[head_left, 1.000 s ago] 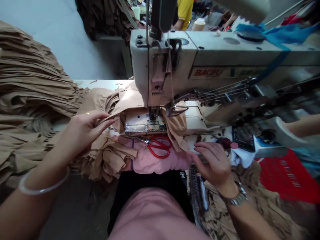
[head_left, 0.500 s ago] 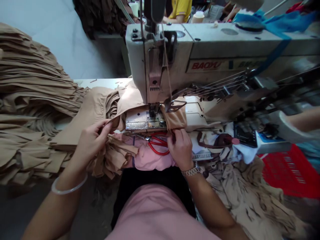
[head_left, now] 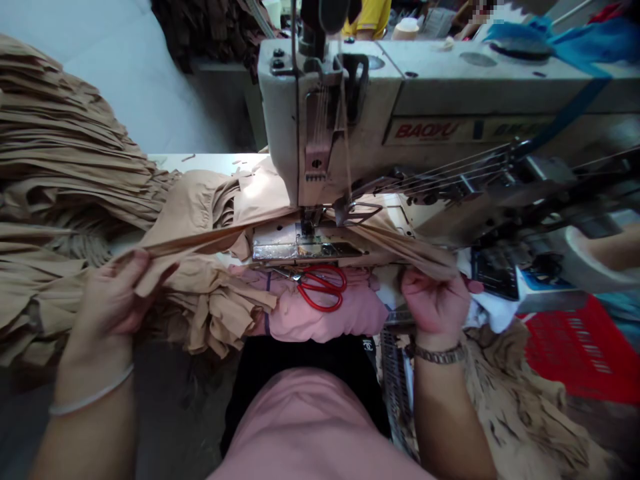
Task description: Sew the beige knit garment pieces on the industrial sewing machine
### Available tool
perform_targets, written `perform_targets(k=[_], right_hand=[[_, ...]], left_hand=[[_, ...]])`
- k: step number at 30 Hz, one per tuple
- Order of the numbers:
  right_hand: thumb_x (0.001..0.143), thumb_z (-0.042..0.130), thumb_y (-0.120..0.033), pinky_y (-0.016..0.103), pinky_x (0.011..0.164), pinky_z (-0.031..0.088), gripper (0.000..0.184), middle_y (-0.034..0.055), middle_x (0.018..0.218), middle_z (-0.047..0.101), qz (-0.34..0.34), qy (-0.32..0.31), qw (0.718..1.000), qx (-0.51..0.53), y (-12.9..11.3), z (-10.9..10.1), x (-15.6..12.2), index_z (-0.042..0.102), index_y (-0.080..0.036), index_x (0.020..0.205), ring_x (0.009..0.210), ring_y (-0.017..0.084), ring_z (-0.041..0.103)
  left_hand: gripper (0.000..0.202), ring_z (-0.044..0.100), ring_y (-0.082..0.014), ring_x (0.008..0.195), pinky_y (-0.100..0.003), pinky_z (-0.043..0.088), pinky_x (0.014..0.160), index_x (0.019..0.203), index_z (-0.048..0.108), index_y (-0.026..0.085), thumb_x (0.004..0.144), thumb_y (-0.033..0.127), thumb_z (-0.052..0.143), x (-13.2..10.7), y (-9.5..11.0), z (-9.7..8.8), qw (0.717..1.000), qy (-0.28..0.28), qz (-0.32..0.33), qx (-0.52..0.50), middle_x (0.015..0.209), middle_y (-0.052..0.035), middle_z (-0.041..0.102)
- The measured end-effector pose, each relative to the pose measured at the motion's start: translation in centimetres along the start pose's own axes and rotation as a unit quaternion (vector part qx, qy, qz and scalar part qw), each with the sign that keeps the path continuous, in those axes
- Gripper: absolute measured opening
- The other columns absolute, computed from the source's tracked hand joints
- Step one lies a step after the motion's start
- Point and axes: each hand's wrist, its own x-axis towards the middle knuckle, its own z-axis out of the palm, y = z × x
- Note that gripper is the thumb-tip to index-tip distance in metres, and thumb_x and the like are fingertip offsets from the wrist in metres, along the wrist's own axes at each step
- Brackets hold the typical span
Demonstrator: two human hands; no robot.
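A strip of tan fabric [head_left: 220, 235] runs taut under the needle area of a sewing machine [head_left: 345, 127]. My left hand [head_left: 113, 293] is closed on its left end, well out to the side of the machine. To the right of the presser foot, my right hand [head_left: 435, 300] grips the other end, fingers curled in. Between my hands, red-handled scissors [head_left: 323, 288] rest on pink cloth [head_left: 300, 317] at the table's front. Threads [head_left: 463, 175] run to the needle, whose tip I cannot make out.
Stacked tan fabric pieces [head_left: 60, 133] fill the left side. A loose bunch of tan pieces [head_left: 215, 300] hangs over the front edge. At the right are a red basket [head_left: 570, 347] and a heap of beige cloth [head_left: 520, 400]. A person in a yellow shirt [head_left: 367, 19] is behind the machine.
My hands have moved apart, the left one leftward and the right one rightward, drawing the tan fabric straight across the machine. The scissors are now fully uncovered.
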Motion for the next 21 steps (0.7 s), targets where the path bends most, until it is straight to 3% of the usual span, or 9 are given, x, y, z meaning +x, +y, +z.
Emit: perform_targets(k=[4,6,8,9,12,13,15,18,21], right_hand=[[0.092,0.054,-0.053,0.030,0.072,0.059,0.028,-0.0044,0.085,0.073,-0.116,-0.108,0.980,-0.118,-0.3,3.7,0.6,0.070,-0.031,0.087,0.079,0.014,0.069],[0.095,0.052,-0.052,0.033,0.073,0.057,0.031,-0.0022,0.083,0.072,-0.203,-0.196,0.930,-0.237,0.8,6.0,0.1,0.071,-0.029,0.085,0.076,0.016,0.067],[0.089,0.067,-0.042,0.035,0.078,0.056,0.018,0.0009,0.085,0.074,-0.235,-0.285,0.865,-0.341,2.2,7.9,-0.6,0.074,-0.025,0.088,0.079,0.018,0.068],[0.086,0.071,-0.039,0.037,0.083,0.055,0.017,0.0028,0.089,0.074,-0.256,-0.343,0.812,-0.398,2.9,8.6,-0.8,0.075,-0.023,0.091,0.083,0.020,0.068],[0.089,0.067,-0.044,0.044,0.100,0.049,0.043,0.0131,0.121,0.070,-0.373,-0.469,0.541,-0.590,3.9,9.0,-0.6,0.066,-0.016,0.122,0.113,0.027,0.061],[0.091,0.064,-0.044,0.046,0.103,0.047,0.050,0.0159,0.130,0.065,-0.410,-0.470,0.459,-0.633,3.9,8.7,-0.2,0.060,-0.013,0.130,0.120,0.029,0.057],[0.093,0.062,-0.035,0.046,0.099,0.047,0.052,0.0185,0.135,0.060,-0.463,-0.435,0.365,-0.681,3.3,7.9,0.6,0.053,-0.010,0.138,0.122,0.030,0.054],[0.094,0.056,-0.017,0.039,0.083,0.048,0.036,0.0161,0.117,0.068,-0.526,-0.405,0.306,-0.682,2.2,6.7,1.2,0.059,-0.010,0.130,0.103,0.025,0.059],[0.095,0.053,-0.011,0.037,0.083,0.048,0.027,0.0119,0.107,0.071,-0.566,-0.418,0.302,-0.643,1.8,6.4,0.9,0.065,-0.012,0.118,0.100,0.022,0.060]], left_hand=[[0.038,0.062,-0.0110,0.086,-0.019,0.056,0.062,0.090,0.069,0.024,0.073,0.053,0.085,2.9,1.4,1.5,0.970,0.042,-0.121,-0.207,0.100,0.0085,0.074],[0.035,0.062,-0.0101,0.087,-0.019,0.056,0.065,0.097,0.068,0.024,0.084,0.055,0.074,3.1,2.8,3.8,0.976,-0.024,-0.010,-0.216,0.105,0.0052,0.073],[0.036,0.063,-0.0122,0.089,-0.026,0.058,0.076,0.107,0.068,0.023,0.094,0.056,0.061,2.0,4.0,6.7,0.964,-0.149,0.167,-0.141,0.109,0.0003,0.072],[0.038,0.064,-0.0144,0.091,-0.030,0.058,0.082,0.114,0.066,0.023,0.096,0.055,0.058,1.1,4.4,8.2,0.938,-0.227,0.250,-0.071,0.111,-0.0026,0.071],[0.047,0.063,-0.0266,0.111,-0.043,0.054,0.095,0.128,0.063,0.018,0.090,0.044,0.071,-2.1,4.6,12.1,0.829,-0.365,0.391,0.162,0.124,-0.0124,0.066],[0.047,0.060,-0.0294,0.116,-0.045,0.051,0.098,0.132,0.061,0.017,0.091,0.038,0.070,-2.9,4.4,12.9,0.795,-0.349,0.435,0.239,0.128,-0.0147,0.063],[0.041,0.059,-0.0295,0.115,-0.045,0.050,0.095,0.136,0.058,0.018,0.097,0.029,0.061,-3.9,3.7,13.8,0.728,-0.277,0.511,0.363,0.126,-0.0158,0.062],[0.032,0.061,-0.0246,0.094,-0.038,0.049,0.080,0.131,0.062,0.020,0.099,0.023,0.055,-4.4,3.0,13.5,0.688,-0.208,0.562,0.409,0.103,-0.0117,0.066],[0.030,0.061,-0.0241,0.098,-0.040,0.047,0.086,0.129,0.063,0.019,0.100,0.018,0.052,-4.8,2.9,12.9,0.673,-0.198,0.596,0.391,0.109,-0.0110,0.067]])
